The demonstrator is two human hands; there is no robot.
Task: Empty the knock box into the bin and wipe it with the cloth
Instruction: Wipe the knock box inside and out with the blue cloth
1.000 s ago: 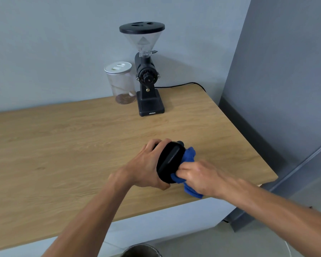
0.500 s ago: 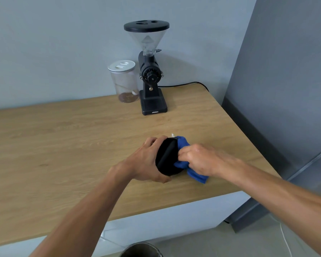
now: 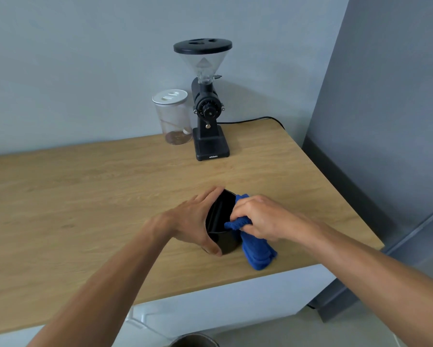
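The black knock box (image 3: 221, 221) stands near the front right of the wooden counter (image 3: 85, 196), its open top tipped toward the right with the knock bar visible inside. My left hand (image 3: 194, 219) wraps around its left side and holds it. My right hand (image 3: 258, 217) grips the blue cloth (image 3: 256, 249) and presses a fold of it over the box's right rim; the rest of the cloth hangs down the outside onto the counter. The rim of the metal bin (image 3: 194, 341) shows at the bottom edge, on the floor below the counter.
A black coffee grinder (image 3: 208, 113) with a clear hopper stands at the back by the wall, its cable (image 3: 255, 119) trailing right. A clear jar with a white lid (image 3: 173, 117) sits to its left. A grey cabinet (image 3: 385, 121) rises right of the counter.
The knock box has turned from lying sideways to more upright, so its opening now shows. My right hand has shifted the cloth from the box's face to its right rim.
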